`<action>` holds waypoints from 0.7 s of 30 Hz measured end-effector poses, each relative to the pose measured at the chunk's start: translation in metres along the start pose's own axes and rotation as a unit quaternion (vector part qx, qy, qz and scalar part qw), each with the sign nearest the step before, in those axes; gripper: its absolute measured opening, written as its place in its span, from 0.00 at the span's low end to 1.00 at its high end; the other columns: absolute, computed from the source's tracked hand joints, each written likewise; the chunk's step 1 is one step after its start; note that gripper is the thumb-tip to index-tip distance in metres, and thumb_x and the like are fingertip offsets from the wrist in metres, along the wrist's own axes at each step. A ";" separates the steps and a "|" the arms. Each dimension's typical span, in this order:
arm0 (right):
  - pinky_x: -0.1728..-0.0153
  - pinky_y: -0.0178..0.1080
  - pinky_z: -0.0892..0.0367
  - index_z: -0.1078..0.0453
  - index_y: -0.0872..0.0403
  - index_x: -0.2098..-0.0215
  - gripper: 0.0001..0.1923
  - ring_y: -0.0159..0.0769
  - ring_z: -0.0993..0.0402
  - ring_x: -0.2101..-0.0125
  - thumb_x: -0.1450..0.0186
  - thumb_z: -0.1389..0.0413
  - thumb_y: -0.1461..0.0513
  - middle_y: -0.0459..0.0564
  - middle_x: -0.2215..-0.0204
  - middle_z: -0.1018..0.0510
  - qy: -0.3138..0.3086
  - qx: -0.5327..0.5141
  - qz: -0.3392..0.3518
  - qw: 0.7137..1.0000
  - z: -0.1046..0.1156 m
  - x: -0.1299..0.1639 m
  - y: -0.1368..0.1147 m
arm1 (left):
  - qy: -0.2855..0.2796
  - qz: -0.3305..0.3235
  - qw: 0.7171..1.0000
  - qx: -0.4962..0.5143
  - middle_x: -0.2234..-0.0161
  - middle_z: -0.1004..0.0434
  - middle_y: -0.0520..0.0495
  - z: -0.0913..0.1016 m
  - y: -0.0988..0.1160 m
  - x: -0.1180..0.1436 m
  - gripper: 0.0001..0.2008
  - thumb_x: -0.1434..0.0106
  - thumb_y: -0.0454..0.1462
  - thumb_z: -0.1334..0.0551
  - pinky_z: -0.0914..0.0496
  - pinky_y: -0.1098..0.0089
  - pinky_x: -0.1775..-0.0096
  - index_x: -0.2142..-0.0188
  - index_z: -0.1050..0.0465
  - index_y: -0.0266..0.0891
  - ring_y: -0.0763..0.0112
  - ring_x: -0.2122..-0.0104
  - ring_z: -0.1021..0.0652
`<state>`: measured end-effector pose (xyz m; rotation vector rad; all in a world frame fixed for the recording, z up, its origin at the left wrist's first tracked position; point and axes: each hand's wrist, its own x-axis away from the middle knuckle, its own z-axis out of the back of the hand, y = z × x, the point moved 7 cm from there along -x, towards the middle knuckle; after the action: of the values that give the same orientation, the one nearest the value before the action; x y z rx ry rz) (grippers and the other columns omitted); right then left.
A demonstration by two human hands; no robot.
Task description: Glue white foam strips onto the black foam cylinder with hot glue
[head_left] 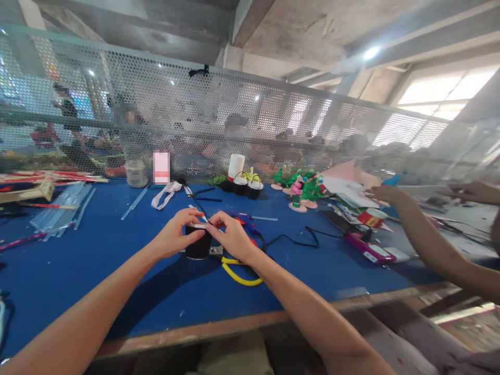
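Black paper cup looks light and crushable; your left hand and right hand pinch its rim, so grip gently on the sides.

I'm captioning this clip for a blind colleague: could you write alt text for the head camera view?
Two bare hands, left hand and right hand, hold a small black cup on a blue table, fingers at its rim. Yellow-handled pliers lie beside the cup, a co-worker's arm reaches in from the right, and a mesh screen stands behind.
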<state>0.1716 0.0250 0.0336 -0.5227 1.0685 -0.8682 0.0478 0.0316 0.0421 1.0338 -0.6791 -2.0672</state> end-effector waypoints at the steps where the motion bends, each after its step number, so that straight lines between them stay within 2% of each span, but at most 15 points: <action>1: 0.72 0.34 0.40 0.41 0.53 0.77 0.06 0.29 0.39 0.77 0.43 0.50 0.60 0.43 0.78 0.34 -0.003 0.010 0.007 1.000 0.000 0.001 -0.003 | -0.005 -0.007 1.000 -0.006 0.56 0.30 0.39 -0.001 0.002 0.001 0.09 0.49 0.42 0.40 0.41 0.58 0.49 0.73 0.30 0.38 0.57 0.51 0.33; 7: 0.68 0.35 0.39 0.43 0.52 0.77 0.07 0.32 0.37 0.72 0.42 0.51 0.63 0.46 0.76 0.33 -0.012 0.095 0.102 0.990 0.002 0.005 -0.024 | -0.007 -0.032 0.999 -0.012 0.59 0.28 0.40 -0.003 0.008 0.001 0.08 0.47 0.42 0.41 0.41 0.58 0.49 0.73 0.30 0.39 0.59 0.52 0.33; 10: 0.66 0.36 0.38 0.42 0.52 0.78 0.07 0.33 0.36 0.71 0.42 0.51 0.64 0.48 0.75 0.32 -0.020 0.121 0.136 0.983 0.000 0.005 -0.029 | -0.012 -0.020 1.000 -0.004 0.60 0.28 0.41 -0.003 0.006 0.001 0.09 0.48 0.43 0.41 0.41 0.59 0.50 0.74 0.30 0.39 0.59 0.52 0.32; 12: 0.65 0.36 0.38 0.40 0.52 0.76 0.06 0.34 0.34 0.70 0.42 0.50 0.63 0.48 0.74 0.30 -0.024 0.113 0.135 0.984 0.001 0.003 -0.026 | -0.015 0.003 1.000 0.010 0.60 0.28 0.42 -0.003 0.001 0.000 0.10 0.49 0.44 0.40 0.40 0.59 0.50 0.75 0.30 0.40 0.59 0.53 0.32; 14: 0.65 0.36 0.37 0.37 0.53 0.74 0.05 0.34 0.33 0.69 0.42 0.48 0.60 0.49 0.72 0.28 -0.005 0.096 0.105 0.990 0.011 -0.003 -0.018 | -0.014 0.037 0.999 0.034 0.60 0.28 0.42 -0.002 -0.006 0.000 0.12 0.51 0.46 0.39 0.41 0.59 0.50 0.76 0.30 0.39 0.58 0.54 0.31; 16: 0.65 0.36 0.37 0.35 0.53 0.72 0.07 0.34 0.31 0.69 0.42 0.48 0.57 0.50 0.71 0.27 0.049 0.105 0.047 0.992 0.033 -0.010 -0.002 | -0.007 0.078 0.995 0.067 0.58 0.28 0.42 -0.001 -0.015 0.000 0.13 0.53 0.47 0.38 0.41 0.58 0.50 0.77 0.31 0.38 0.57 0.55 0.31; 18: 0.64 0.38 0.37 0.35 0.54 0.72 0.10 0.37 0.30 0.67 0.41 0.50 0.56 0.51 0.71 0.27 0.109 0.176 -0.033 0.978 0.059 -0.013 0.020 | 0.010 0.115 0.988 0.107 0.57 0.28 0.41 0.000 -0.024 0.000 0.14 0.54 0.47 0.37 0.43 0.57 0.49 0.77 0.33 0.38 0.57 0.53 0.31; 20: 0.64 0.39 0.39 0.35 0.54 0.75 0.09 0.41 0.30 0.65 0.43 0.49 0.57 0.54 0.71 0.26 0.095 0.282 -0.145 0.943 0.077 -0.013 0.047 | 0.028 0.141 0.980 0.137 0.56 0.28 0.41 0.001 -0.032 0.000 0.15 0.55 0.47 0.36 0.46 0.57 0.48 0.78 0.33 0.38 0.57 0.52 0.32; 21: 0.66 0.39 0.39 0.36 0.54 0.78 0.10 0.42 0.30 0.66 0.43 0.48 0.58 0.55 0.73 0.26 0.050 0.308 -0.205 0.928 0.079 -0.012 0.063 | 0.033 0.151 0.977 0.147 0.55 0.28 0.41 0.000 -0.035 0.000 0.15 0.55 0.47 0.36 0.47 0.58 0.47 0.78 0.34 0.38 0.57 0.51 0.33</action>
<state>0.2636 0.0685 0.0256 -0.1648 0.7226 -1.5438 0.0348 0.0528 0.0175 1.0788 -1.0631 -1.6955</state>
